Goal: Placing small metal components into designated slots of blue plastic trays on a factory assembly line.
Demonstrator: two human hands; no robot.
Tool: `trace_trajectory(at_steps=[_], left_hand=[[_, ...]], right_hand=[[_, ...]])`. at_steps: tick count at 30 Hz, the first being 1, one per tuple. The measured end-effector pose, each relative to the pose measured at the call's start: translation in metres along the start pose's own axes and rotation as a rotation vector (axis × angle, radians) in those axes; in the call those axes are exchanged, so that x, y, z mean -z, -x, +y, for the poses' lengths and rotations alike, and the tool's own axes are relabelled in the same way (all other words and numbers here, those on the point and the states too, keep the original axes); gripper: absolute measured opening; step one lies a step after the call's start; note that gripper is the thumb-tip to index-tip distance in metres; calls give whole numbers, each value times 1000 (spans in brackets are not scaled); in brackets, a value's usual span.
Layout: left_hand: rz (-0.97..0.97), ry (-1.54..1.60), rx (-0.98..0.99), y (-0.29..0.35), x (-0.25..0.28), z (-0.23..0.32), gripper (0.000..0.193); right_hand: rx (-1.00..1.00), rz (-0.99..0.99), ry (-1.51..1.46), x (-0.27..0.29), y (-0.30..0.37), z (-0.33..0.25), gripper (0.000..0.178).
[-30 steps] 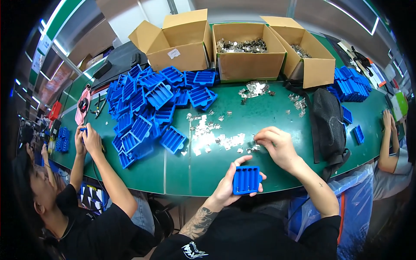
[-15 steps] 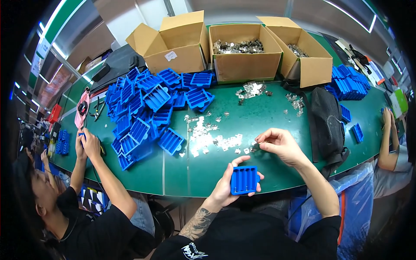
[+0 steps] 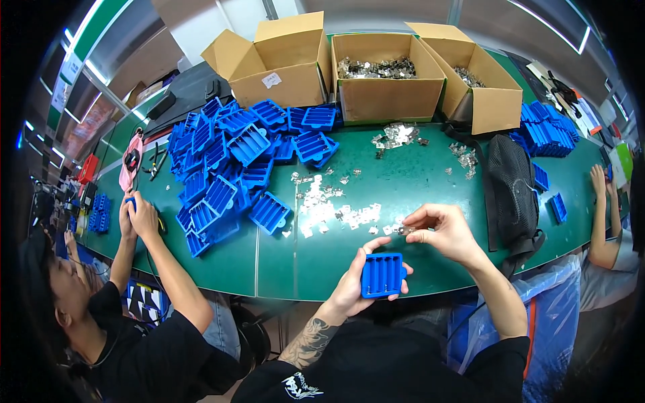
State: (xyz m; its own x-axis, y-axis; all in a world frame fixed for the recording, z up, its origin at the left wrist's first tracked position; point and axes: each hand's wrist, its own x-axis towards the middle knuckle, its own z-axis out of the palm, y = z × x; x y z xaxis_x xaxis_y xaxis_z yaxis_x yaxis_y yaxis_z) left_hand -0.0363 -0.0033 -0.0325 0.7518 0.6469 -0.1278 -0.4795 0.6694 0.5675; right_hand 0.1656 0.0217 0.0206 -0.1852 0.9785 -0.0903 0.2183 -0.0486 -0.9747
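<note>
No wording can be read reliably. Dark marks are borne by a white label [image 3: 271, 80] on the far-left open cardboard box [image 3: 302, 86]. White stylised print [image 3: 299, 387] is carried, near, on a black T-shirt sleeve [image 3: 263, 381]. Pale notices [image 3: 72, 66], far left, are illegible.

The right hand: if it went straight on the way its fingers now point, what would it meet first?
Probably the loose metal pieces on the table, just left of the right hand; its height is unclear, so it might pass above them.
</note>
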Motion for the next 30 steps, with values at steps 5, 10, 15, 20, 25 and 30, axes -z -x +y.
trace_trajectory(at_steps=[5,10,15,20,25,30], left_hand=[[-3,34,-8,0,-2,1,61],[-4,78,-19,1,-3,1,58],[-11,101,-31,-1,-1,0,55],[35,92,-33,0,-4,0,54],[40,80,-33,0,-2,-1,54],[36,45,-19,0,-3,0,54]], right_hand=[[145,-20,125,3,-2,4,20],[281,6,198,-11,3,-3,29],[321,61,362,-27,16,-12,26],[497,45,519,-30,18,-12,23],[530,43,558,-33,17,-10,18],[578,32,608,-32,17,-11,17]])
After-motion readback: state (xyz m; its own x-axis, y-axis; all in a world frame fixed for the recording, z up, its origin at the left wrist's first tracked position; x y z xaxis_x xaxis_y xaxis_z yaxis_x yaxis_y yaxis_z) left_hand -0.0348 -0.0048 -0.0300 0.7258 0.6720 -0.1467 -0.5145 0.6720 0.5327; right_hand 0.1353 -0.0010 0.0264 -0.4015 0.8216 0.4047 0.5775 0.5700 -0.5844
